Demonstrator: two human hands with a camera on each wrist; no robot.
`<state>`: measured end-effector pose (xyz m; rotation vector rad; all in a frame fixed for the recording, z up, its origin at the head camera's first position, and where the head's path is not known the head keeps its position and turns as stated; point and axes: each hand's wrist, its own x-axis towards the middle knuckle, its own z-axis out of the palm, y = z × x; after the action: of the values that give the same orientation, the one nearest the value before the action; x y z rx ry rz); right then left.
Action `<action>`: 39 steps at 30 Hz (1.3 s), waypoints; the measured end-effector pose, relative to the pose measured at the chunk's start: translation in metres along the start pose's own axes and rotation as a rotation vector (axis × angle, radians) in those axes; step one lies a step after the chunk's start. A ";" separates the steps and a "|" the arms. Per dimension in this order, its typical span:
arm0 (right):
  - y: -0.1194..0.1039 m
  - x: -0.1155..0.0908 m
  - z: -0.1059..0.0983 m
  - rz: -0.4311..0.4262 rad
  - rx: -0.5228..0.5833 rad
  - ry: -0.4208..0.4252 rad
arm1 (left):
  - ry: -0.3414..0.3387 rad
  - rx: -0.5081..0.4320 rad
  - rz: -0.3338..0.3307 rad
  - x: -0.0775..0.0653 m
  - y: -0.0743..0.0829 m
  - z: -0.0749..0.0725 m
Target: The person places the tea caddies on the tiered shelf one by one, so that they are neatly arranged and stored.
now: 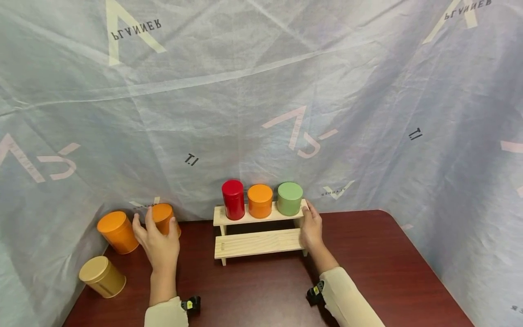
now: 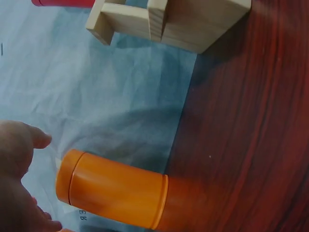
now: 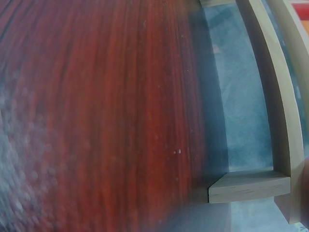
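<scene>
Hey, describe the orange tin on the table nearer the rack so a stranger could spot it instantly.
On the dark red table, find the two-step wooden rack. Left of it, by the person's left hand, your orange tin is the rack-side one of two. Unlike its orange neighbour, it shows between that hand's thumb and fingers in the head view.

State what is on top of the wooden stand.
The wooden stand holds a red canister, an orange canister and a green canister on its upper tier. The wood beneath is covered; the right hand hides part of its right end.
</scene>
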<state>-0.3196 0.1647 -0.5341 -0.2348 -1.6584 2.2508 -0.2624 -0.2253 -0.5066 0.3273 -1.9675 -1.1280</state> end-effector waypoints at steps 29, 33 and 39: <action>-0.003 -0.002 -0.006 0.029 0.036 -0.022 | -0.146 0.047 -0.112 0.000 -0.012 0.006; -0.003 -0.001 -0.004 0.026 0.039 -0.026 | -0.107 0.027 -0.113 -0.001 -0.013 0.004; -0.003 -0.001 -0.001 0.019 0.030 -0.035 | -0.125 0.043 -0.157 0.001 -0.007 -0.004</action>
<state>-0.3180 0.1661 -0.5319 -0.2059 -1.6452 2.3050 -0.2608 -0.2322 -0.5112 0.4506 -2.1075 -1.2327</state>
